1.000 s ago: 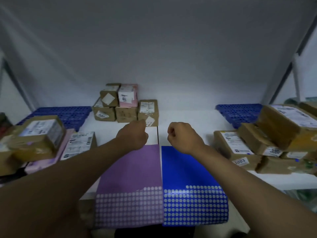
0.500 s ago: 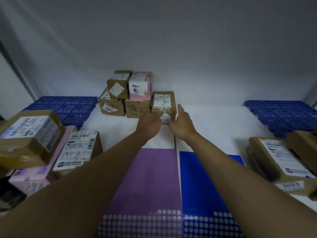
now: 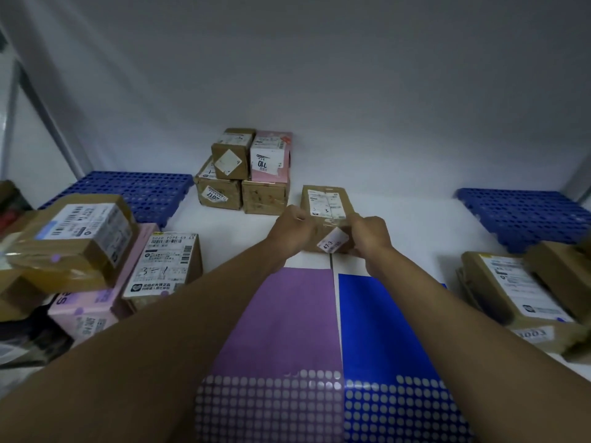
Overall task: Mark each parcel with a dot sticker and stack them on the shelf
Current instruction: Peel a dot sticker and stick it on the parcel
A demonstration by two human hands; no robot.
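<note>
A small brown parcel [image 3: 326, 206] with a white label lies on the white shelf [image 3: 409, 231], just right of the parcel stack. My left hand [image 3: 292, 231] grips its left side and my right hand [image 3: 367, 235] grips its right side. The stack [image 3: 246, 174] behind it holds brown boxes and one pink box. In front of me lie a purple dot sticker sheet [image 3: 281, 327] and a blue dot sticker sheet [image 3: 387, 330], each with rows of dots at the near end.
More parcels sit at the left [image 3: 76, 238], including a pink box [image 3: 83, 314], and at the right [image 3: 518, 295]. Blue perforated mats lie at the back left [image 3: 128, 190] and back right [image 3: 524, 215]. A grey wall closes the back.
Both hands reached forward from above the sticker sheets and took hold of the small brown parcel. It now sits a little to the right of the stack, nearer to me.
</note>
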